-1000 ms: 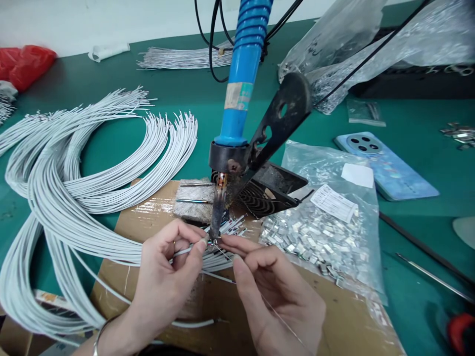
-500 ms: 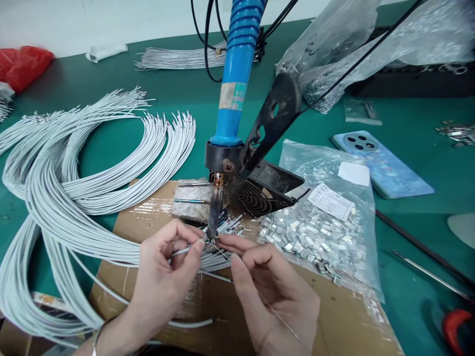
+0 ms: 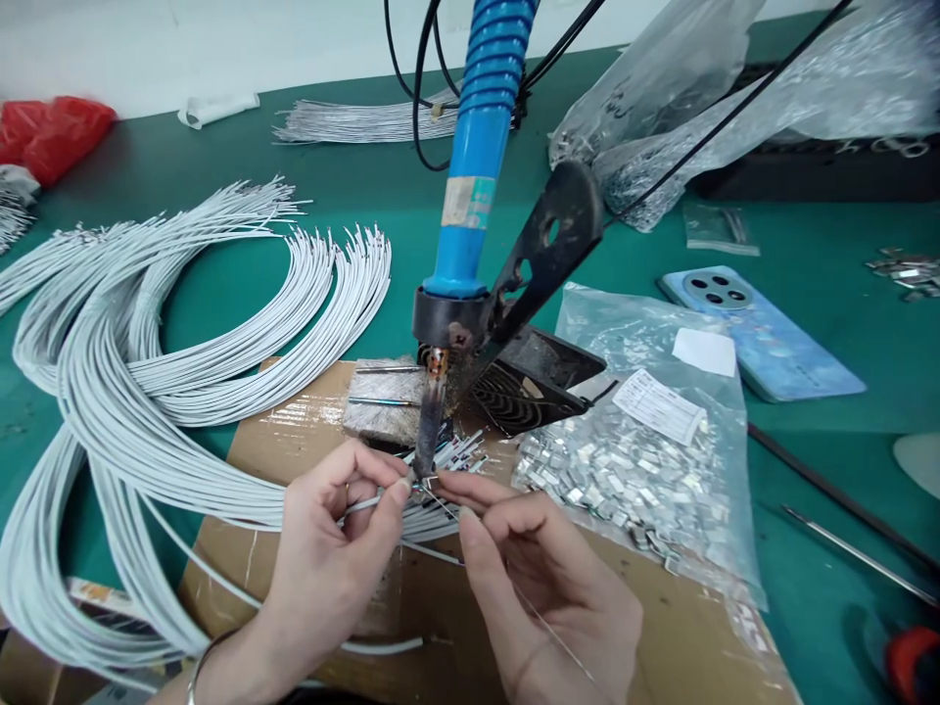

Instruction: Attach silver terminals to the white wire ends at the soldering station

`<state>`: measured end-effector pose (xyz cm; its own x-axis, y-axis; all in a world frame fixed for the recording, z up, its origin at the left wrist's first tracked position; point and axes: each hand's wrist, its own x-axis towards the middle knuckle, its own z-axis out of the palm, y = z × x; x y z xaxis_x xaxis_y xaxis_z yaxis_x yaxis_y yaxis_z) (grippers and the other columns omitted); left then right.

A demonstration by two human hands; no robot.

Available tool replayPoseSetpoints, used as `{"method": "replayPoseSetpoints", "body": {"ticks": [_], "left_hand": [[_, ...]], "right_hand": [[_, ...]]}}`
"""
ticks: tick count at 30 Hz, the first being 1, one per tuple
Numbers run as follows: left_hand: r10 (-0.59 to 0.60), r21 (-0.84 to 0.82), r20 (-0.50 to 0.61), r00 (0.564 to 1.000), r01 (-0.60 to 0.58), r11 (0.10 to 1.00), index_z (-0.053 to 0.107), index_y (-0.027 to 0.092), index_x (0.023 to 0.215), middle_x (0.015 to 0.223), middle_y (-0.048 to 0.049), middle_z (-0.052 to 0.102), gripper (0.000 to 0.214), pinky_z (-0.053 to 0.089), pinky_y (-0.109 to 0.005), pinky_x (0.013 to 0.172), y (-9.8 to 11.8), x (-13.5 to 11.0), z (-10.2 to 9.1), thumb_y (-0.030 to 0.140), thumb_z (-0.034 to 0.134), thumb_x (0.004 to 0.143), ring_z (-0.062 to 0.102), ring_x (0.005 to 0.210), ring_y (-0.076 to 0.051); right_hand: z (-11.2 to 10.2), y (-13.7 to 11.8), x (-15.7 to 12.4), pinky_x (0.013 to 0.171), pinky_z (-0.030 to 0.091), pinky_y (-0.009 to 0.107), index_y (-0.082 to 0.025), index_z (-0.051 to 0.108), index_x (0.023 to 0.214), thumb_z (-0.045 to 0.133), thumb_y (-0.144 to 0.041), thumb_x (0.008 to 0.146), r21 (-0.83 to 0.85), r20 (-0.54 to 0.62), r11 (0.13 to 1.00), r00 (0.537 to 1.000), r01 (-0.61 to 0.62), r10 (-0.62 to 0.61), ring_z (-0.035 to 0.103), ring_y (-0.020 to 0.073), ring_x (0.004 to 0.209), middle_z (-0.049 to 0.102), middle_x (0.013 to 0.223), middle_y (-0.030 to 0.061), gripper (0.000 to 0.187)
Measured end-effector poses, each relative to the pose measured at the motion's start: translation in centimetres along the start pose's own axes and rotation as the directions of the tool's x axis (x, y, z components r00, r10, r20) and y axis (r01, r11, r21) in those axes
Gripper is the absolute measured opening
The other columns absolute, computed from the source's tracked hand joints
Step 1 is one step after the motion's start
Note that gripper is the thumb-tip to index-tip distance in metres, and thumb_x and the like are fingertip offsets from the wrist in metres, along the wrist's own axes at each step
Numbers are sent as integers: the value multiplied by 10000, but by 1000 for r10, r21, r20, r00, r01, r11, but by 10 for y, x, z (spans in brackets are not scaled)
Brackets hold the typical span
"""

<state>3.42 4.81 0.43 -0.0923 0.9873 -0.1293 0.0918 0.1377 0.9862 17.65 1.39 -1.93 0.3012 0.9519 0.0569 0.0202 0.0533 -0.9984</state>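
A blue-handled soldering iron [image 3: 470, 206] hangs tip-down in a black stand [image 3: 543, 255] over a cardboard sheet [image 3: 661, 627]. My left hand [image 3: 330, 558] pinches a white wire [image 3: 359, 503] and holds its end at the iron's tip [image 3: 424, 460]. My right hand [image 3: 543, 587] pinches a thin solder wire [image 3: 558, 636], feeding its end to the same tip. Both hands' fingertips nearly meet below the tip.
Large bundles of white wires [image 3: 147, 343] curve across the green table at left. A clear bag of small metal parts [image 3: 632, 460] lies right of the hands, a phone [image 3: 764, 333] beyond it. A grey sponge block [image 3: 378, 406] sits behind the tip. A red-handled tool [image 3: 911, 661] lies at the lower right.
Hardly anything has moved; both hands keep the wire and solder at the iron's tip, and only the view has shifted slightly.
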Motion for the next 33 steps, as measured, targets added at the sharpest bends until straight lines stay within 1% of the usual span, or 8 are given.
{"method": "replayPoseSetpoints", "body": {"ticks": [4,9,15,18,21,23,27,33], "left_hand": [[0,21,5,1000,0,1000,701,171,762,840,6,757,158,392,-83,508,0,0,-1,148,732,915,541,552,-28],[9,36,10,1000,-9,999,699,176,759,862,-6,762,159,406,-102,525,0,1,-2,150,730,913,573,584,-46],[14,28,6,1000,-14,1000,705,180,763,859,-4,762,153,403,-107,526,0,1,-1,167,731,913,561,571,-44],[-7,34,15,1000,6,999,694,182,769,870,-3,760,149,375,-126,505,0,1,-2,181,728,914,516,540,-41],[-19,56,17,1000,18,998,685,185,771,888,-9,762,152,341,-157,486,0,1,-2,200,719,919,459,517,-45],[-17,65,18,1000,16,998,684,187,772,886,-15,763,154,330,-172,482,0,1,-2,209,712,922,444,518,-54],[-28,65,12,1000,28,997,684,188,765,877,-26,766,159,332,-188,484,2,1,-1,222,711,917,456,528,-70],[-48,67,4,999,48,997,679,188,752,854,-39,774,143,337,-195,483,4,2,-1,222,729,882,512,554,-92]], "right_hand": [[0,1,1,857,625,141,-261,655,796,715,-149,958,-10,-6,1000,1000,9,-9,834,124,973,869,1074,-4,205],[0,0,1,871,611,115,-260,649,790,718,-130,951,-26,-2,999,1000,20,-20,832,103,974,867,1066,-20,218],[0,-2,1,836,625,125,-254,655,778,731,-135,944,-7,-15,1000,1000,7,-7,840,119,943,870,1061,2,218],[0,0,1,851,631,143,-249,658,778,736,-137,941,1,-20,1000,1000,-5,5,843,132,945,873,1067,22,212],[1,1,1,854,616,120,-250,660,785,740,-139,942,5,-18,1000,1000,7,-7,840,114,934,874,1063,14,208],[1,1,1,845,619,123,-248,662,780,747,-141,938,9,-23,1000,1000,17,-17,840,118,928,873,1054,18,209],[2,-2,0,821,643,165,-239,674,765,763,-147,928,20,-40,1000,999,0,1,846,154,911,873,1035,47,208],[2,-1,0,834,636,171,-247,664,770,740,-146,937,31,-20,999,1000,-18,18,835,148,940,870,1051,31,209]]}}
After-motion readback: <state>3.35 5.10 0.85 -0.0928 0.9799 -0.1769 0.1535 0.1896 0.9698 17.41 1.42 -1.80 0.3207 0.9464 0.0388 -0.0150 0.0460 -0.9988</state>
